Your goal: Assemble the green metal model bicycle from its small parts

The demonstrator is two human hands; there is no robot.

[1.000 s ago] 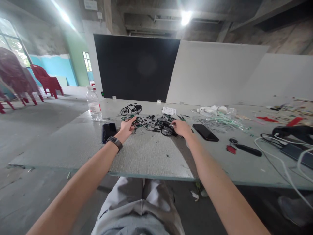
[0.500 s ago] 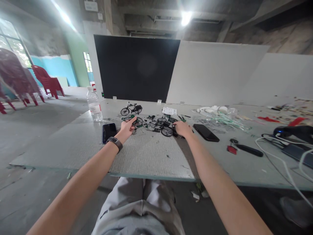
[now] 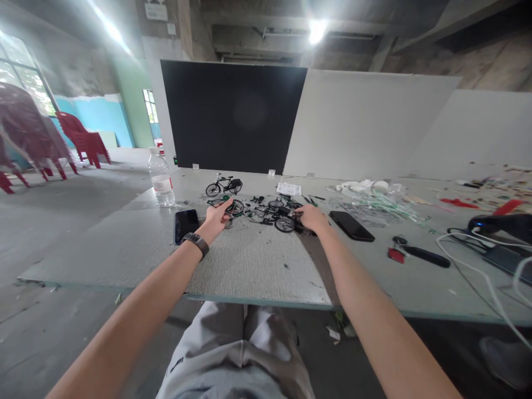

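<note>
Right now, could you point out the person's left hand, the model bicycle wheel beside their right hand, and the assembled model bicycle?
Left hand (image 3: pixel 215 219): head view, point on the back of the hand.
Model bicycle wheel (image 3: pixel 285 224): head view, point on the spokes.
Assembled model bicycle (image 3: pixel 223 186): head view, point on the frame.

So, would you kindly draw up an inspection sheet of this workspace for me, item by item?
Surface: grey board table, speckled, with bits of debris.
Job's things: loose black and green miniature bicycle parts, a model wheel, and an assembled model bicycle standing behind.
Clutter: two smartphones, a water bottle, clear plastic sprues.
Hands: left hand pinches a green part; right hand has its fingers among the black parts.
Cables: white cables at the right of the table.
Surroundings: red plastic chairs, a black panel.
</note>
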